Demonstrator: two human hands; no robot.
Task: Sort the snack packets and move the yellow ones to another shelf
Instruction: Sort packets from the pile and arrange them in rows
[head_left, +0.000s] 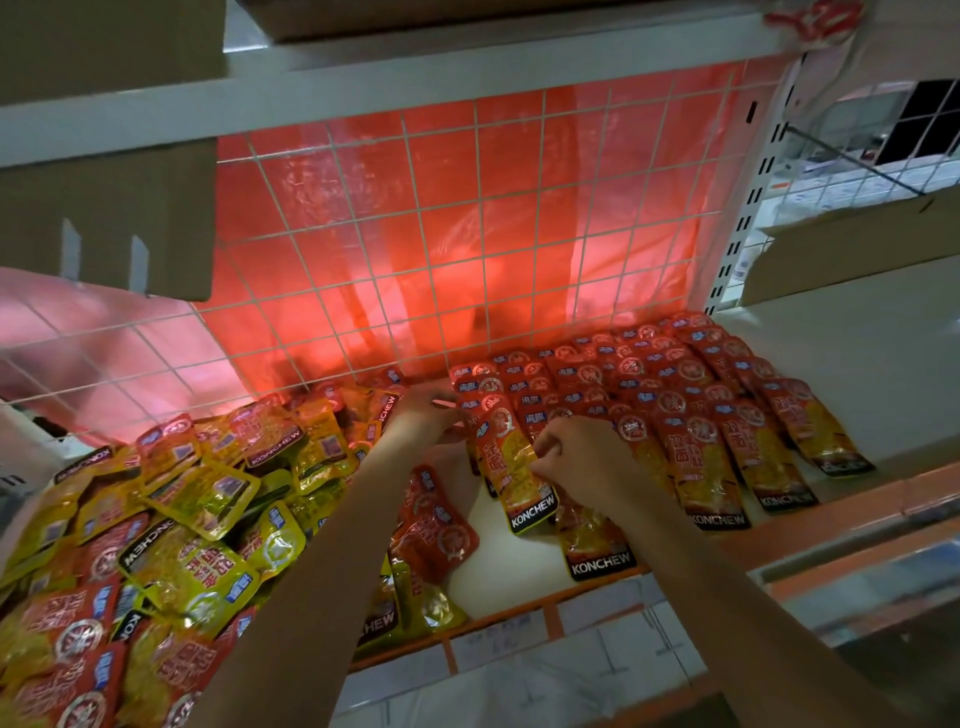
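At centre frame, my right hand (574, 457) pinches the side edge of a red-topped foil snack packet with a black "KONCHEW" band (511, 467), fingers curled on it. My left hand (423, 415) grips the same packet's upper end, just left of it, fingers bent. The packet lies at the left end of the neat overlapping rows of red packets (675, 395) on the white shelf board (831, 374), right of centre. A loose heap of yellow and red packets (171, 509) fills the lower left, before the white wire grid (415, 249).
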